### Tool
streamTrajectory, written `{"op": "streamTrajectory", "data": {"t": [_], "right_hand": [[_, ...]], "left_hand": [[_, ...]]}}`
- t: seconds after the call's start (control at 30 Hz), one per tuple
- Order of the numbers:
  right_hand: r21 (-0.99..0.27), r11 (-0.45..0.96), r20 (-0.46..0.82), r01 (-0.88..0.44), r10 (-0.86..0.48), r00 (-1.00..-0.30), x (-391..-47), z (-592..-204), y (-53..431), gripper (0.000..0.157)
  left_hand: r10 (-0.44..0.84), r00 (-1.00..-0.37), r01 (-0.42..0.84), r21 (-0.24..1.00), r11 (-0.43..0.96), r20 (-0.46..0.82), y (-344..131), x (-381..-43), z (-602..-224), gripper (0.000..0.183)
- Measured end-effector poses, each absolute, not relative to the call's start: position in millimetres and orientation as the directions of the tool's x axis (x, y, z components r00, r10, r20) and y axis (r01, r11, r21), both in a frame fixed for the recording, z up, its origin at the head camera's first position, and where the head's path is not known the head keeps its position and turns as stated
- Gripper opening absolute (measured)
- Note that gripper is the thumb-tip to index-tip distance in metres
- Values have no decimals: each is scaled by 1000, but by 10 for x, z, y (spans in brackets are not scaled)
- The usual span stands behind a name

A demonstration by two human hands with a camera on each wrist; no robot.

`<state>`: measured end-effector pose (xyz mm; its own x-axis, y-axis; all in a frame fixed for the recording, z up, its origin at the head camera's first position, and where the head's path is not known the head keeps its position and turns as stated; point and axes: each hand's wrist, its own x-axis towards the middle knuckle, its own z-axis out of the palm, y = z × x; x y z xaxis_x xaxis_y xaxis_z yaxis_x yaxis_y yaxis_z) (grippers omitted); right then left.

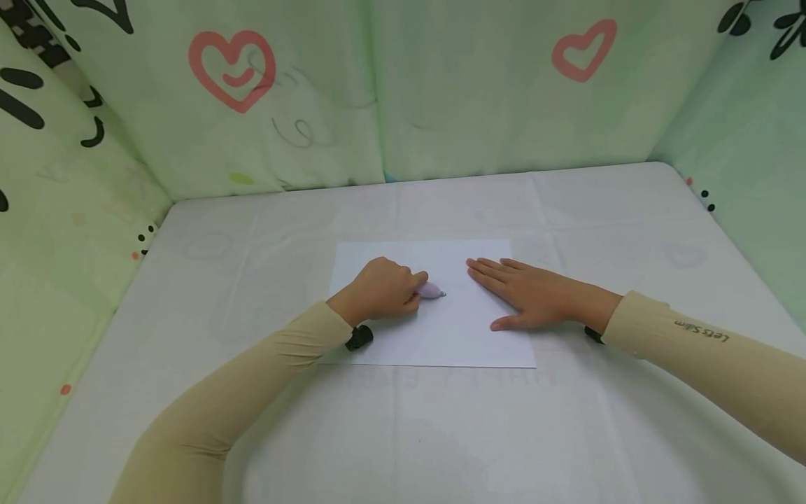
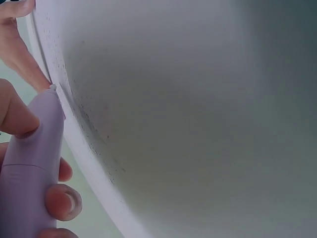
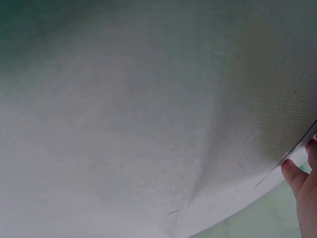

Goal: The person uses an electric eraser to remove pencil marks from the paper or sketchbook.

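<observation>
A sheet of white paper [image 1: 434, 343] lies flat on the white-covered table. Over its left half my left hand [image 1: 383, 288] grips a lilac, pen-shaped tool [image 1: 430, 290] with a small narrow tip pointing right; its exact kind is not clear. In the left wrist view the thumb presses on the tool's smooth body [image 2: 34, 144], and the fingers curl round its other side. My right hand [image 1: 527, 290] rests palm down on the paper's right part, fingers straight and thumb spread. Only a few of its fingers [image 3: 297, 178] show at the right wrist view's edge.
A white cloth [image 1: 302, 434] covers the table, with faint creases. Pale green curtains [image 1: 441, 105] with hearts and black marks stand behind the table and along both sides. Dark straps show at both wrists, under beige sleeves [image 1: 711, 350].
</observation>
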<state>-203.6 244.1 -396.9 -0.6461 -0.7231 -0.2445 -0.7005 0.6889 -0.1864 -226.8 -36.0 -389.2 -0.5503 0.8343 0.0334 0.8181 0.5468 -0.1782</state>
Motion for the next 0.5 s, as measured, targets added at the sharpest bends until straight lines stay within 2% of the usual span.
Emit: {"op": "streamTrajectory", "data": {"t": [0.5], "right_hand": [[-179,684,-230,-707,-728,-646,-2044,-3977,2444,92]], "left_hand": [[835,-546,824,-139,549,60,-381,-2256,-3888,10]]}}
